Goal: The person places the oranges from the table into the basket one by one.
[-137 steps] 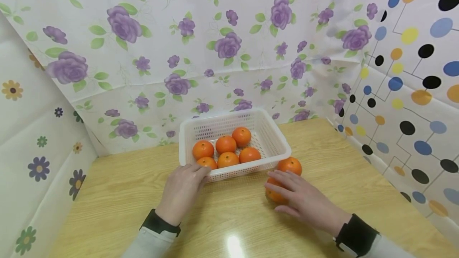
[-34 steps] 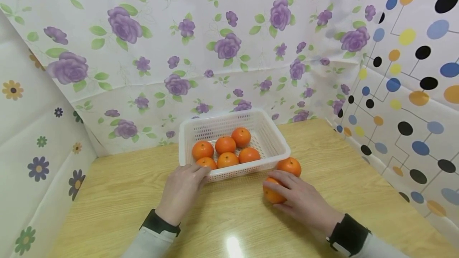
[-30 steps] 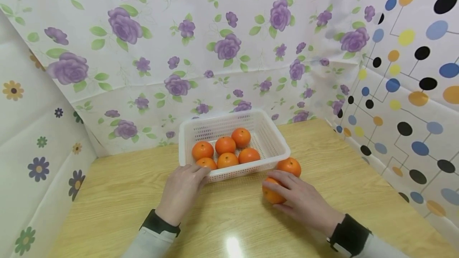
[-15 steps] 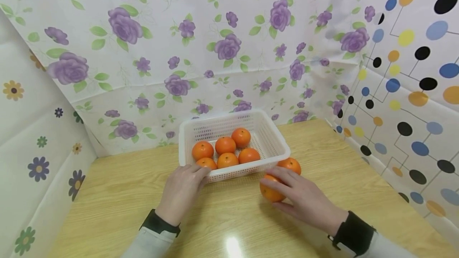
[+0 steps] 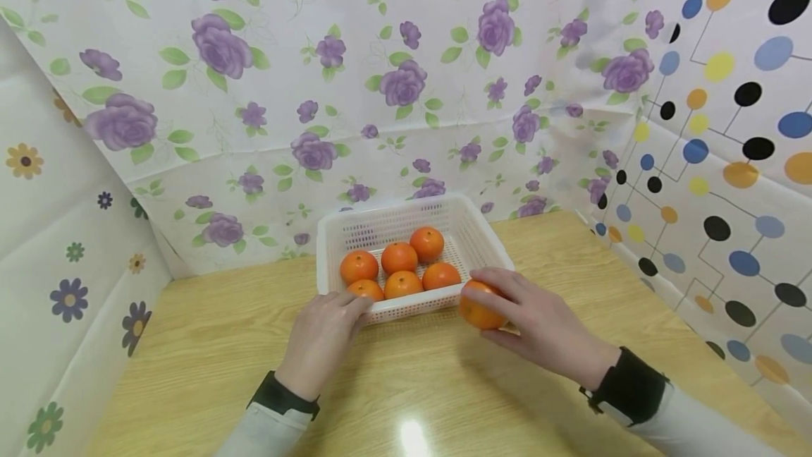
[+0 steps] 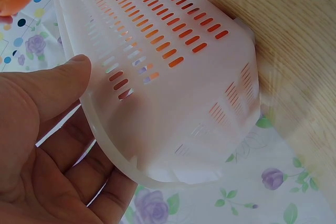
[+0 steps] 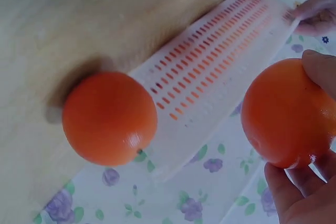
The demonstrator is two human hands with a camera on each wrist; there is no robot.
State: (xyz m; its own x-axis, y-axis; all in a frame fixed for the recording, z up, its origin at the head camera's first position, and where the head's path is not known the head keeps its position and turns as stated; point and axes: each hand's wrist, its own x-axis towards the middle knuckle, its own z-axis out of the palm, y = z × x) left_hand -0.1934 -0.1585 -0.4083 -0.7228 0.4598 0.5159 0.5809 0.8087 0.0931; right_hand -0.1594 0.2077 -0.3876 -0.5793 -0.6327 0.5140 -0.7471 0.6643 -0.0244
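Observation:
A white plastic basket (image 5: pixel 406 306) with slotted walls stands on the table and holds several oranges (image 5: pixel 403 283). My left hand (image 5: pixel 325 336) grips its front left corner, thumb (image 6: pixel 68 85) on one side of the rim and fingers on the other. My right hand (image 5: pixel 548 326) holds another orange (image 5: pixel 478 309) between thumb and fingers, just in front of the basket's front right corner, off the table. One loose orange (image 7: pixel 109 119) lies on the table beside the basket in the right wrist view; in the head view my right hand hides it.
The wood-grain table (image 5: pixel 228 344) runs back to a cloth with purple flowers (image 5: pixel 400 83). A dotted cloth (image 5: pixel 729 182) hangs at the right and a flowered white one (image 5: pixel 70 252) at the left.
My right hand has closed around the orange on the table and lifted it up toward the basket's front right corner. The left hand and basket have stayed in place.

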